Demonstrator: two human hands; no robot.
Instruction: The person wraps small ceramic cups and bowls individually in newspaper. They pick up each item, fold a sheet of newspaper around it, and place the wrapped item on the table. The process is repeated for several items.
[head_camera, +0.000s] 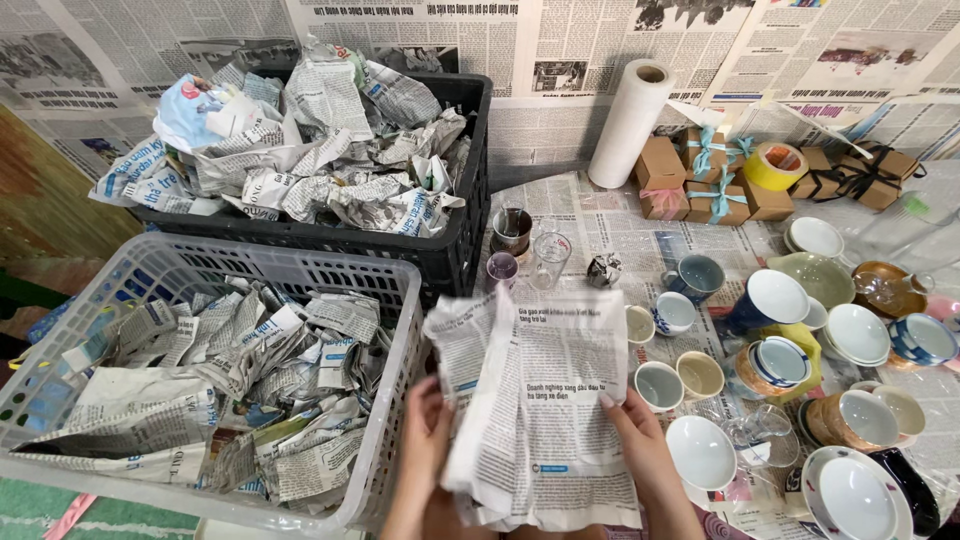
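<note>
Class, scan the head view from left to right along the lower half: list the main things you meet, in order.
White basket of crumpled newspaper → left hand → newspaper sheet → right hand → white bowl → white plate.

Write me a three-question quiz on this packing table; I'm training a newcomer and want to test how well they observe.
1. True or false: both hands hold the newspaper sheet.
2. Which crate stands nearer the person: A) the black crate, B) the white crate?
3. What fills both crates?

Key
1. True: the left hand and the right hand grip its opposite edges.
2. B.
3. Crumpled newspaper bundles.
</note>
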